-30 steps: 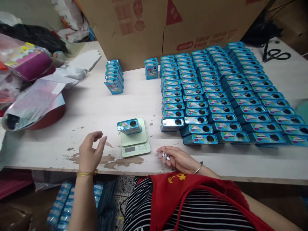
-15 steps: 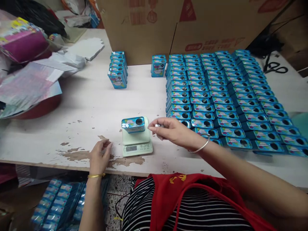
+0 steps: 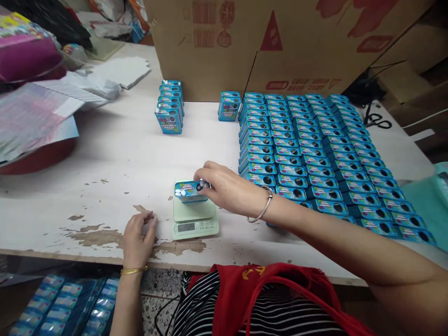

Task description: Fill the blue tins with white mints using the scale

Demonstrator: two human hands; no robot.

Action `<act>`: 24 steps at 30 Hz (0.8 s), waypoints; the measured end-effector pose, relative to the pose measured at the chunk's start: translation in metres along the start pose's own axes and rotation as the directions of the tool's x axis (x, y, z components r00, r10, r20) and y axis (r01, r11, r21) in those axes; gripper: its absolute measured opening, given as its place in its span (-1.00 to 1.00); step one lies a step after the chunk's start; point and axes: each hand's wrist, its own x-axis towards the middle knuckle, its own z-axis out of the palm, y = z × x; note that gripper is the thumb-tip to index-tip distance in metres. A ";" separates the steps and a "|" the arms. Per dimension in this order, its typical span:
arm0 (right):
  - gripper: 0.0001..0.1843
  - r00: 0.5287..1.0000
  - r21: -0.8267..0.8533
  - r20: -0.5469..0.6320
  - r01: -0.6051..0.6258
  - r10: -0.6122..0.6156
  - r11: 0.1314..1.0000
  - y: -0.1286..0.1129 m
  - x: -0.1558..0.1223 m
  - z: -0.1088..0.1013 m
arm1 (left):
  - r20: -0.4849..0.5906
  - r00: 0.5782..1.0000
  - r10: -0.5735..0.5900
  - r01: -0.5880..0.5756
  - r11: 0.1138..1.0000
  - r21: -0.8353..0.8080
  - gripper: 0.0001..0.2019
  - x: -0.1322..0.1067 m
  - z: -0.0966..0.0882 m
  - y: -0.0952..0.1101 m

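A small blue tin (image 3: 189,191) stands on a pale green digital scale (image 3: 194,219) near the table's front edge. A few white candies lie on the tin's left end. My right hand (image 3: 224,187) is over the tin's round hole, fingers pinched together on small candies that I can barely make out. My left hand (image 3: 137,239) rests on the table to the left of the scale, fingers loosely curled, holding nothing that shows.
Many rows of the same blue tins (image 3: 315,154) fill the table's right half. A short stack of tins (image 3: 170,112) and a single tin (image 3: 229,106) stand near a big cardboard box (image 3: 273,42). Bags and paper (image 3: 38,107) lie left; scissors (image 3: 376,122) far right.
My right hand has gone from the table's front edge, palm up with white candies, to the hole of the tin on the scale. My left hand has dropped onto the table.
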 end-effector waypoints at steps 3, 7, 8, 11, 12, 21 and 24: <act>-0.79 1.000 0.029 -0.011 0.024 -0.024 0.999 -0.001 -0.001 -0.001 | -0.006 1.000 0.009 -0.009 1.000 0.016 -0.75 0.001 0.002 -0.001; -0.78 0.990 0.319 -0.141 0.043 0.003 0.947 0.000 -0.003 -0.004 | -0.009 1.000 -0.001 0.001 1.000 0.008 -0.76 0.000 0.003 -0.001; -0.80 0.989 0.467 -0.139 0.018 0.054 0.884 0.002 -0.004 -0.004 | -0.010 1.000 -0.004 0.004 1.000 0.001 -0.76 -0.001 0.003 0.000; -0.84 0.968 0.858 0.006 -0.134 0.251 0.497 0.014 -0.014 -0.005 | -0.012 1.000 -0.012 0.012 1.000 -0.013 -0.77 -0.002 0.004 0.000; -0.84 0.949 0.918 0.067 -0.180 0.308 0.354 0.019 -0.019 -0.004 | -0.010 1.000 -0.015 0.015 1.000 -0.015 -0.77 -0.002 0.005 0.000; -0.87 0.905 0.949 0.181 -0.264 0.386 0.174 0.047 -0.054 0.013 | -0.005 1.000 -0.022 0.022 1.000 -0.003 -0.75 -0.001 0.007 -0.001; -0.86 0.937 0.903 0.020 -0.166 0.348 0.397 0.037 -0.046 0.014 | -0.002 1.000 -0.022 0.022 1.000 0.002 -0.75 -0.001 0.007 -0.002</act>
